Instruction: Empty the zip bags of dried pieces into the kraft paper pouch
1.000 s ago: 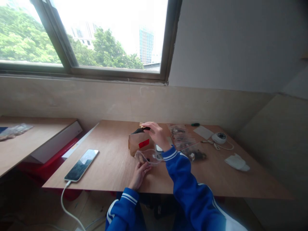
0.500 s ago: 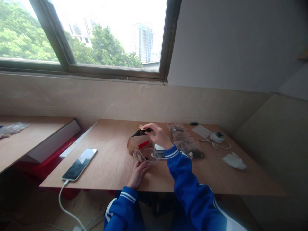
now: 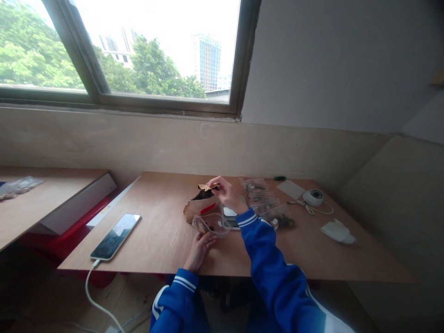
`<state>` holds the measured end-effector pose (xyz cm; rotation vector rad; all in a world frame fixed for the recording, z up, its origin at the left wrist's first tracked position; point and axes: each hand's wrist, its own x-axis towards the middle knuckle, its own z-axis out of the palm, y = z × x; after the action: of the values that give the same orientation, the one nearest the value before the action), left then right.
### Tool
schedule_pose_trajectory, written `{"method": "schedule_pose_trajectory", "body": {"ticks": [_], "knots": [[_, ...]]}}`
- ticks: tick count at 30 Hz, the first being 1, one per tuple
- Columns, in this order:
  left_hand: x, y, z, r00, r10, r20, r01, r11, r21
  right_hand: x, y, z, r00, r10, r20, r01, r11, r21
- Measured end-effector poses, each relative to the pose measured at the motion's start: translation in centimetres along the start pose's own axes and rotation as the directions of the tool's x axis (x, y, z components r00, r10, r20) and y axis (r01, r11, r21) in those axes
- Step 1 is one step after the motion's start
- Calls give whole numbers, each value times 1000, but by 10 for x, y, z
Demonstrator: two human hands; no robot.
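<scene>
My left hand [image 3: 198, 249] grips the near edge of a clear plastic bag [image 3: 217, 227], which lies open on the table with a brownish piece and a small dark bit in it. Just behind stands a brown paper bag [image 3: 191, 210] with a red patch and a dark inside, its mouth gaping. Over that mouth, my right hand [image 3: 225, 192] pinches a tan, wavy-edged flap, which looks like the paper bag's far rim. A grey device with a pale top [image 3: 229, 211], like a small scale, sits partly hidden beneath my right wrist.
Several filled clear bags [image 3: 263, 199] lie right of the device. Farther right are a white dome camera [image 3: 313, 197] with its cable, a white card [image 3: 290, 189], a crumpled white cloth or tissue [image 3: 337, 231] and a green-handled tool [image 3: 279, 178]. A charging phone [image 3: 115, 237] lies left.
My right hand has shifted slightly, and the tan flap now opens wider toward the left, showing more of its wavy edge. My left hand and the clear bag stay put.
</scene>
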<state>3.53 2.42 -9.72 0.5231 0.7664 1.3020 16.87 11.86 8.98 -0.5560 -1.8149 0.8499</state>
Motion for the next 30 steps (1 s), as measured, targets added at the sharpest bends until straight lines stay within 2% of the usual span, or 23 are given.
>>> {"method": "schedule_pose_trajectory", "body": {"ticks": [9, 16, 21, 24, 26, 30], "knots": [[0, 0, 1, 1000, -4, -1, 4, 1000, 5, 7, 0, -8, 995, 54, 89, -55, 998, 15], [-2, 4, 6, 999, -13, -33, 13, 1000, 2, 5, 0, -4, 988, -33, 150, 48, 994, -95], [-2, 4, 5, 1000, -12, -26, 13, 1000, 8, 2, 5, 0, 986, -78, 144, 116, 954, -276], [-1, 2, 4, 1000, -8, -30, 8, 1000, -4, -2, 1, 2, 991, -76, 112, 113, 918, -381], [-1, 2, 5, 999, -3, -41, 2, 1000, -16, -7, -4, 3, 995, -92, 43, 101, 904, -415], [-3, 4, 7, 998, 14, -55, -16, 999, -30, -23, -16, 1, 990, -83, -118, 33, 927, -372]]}}
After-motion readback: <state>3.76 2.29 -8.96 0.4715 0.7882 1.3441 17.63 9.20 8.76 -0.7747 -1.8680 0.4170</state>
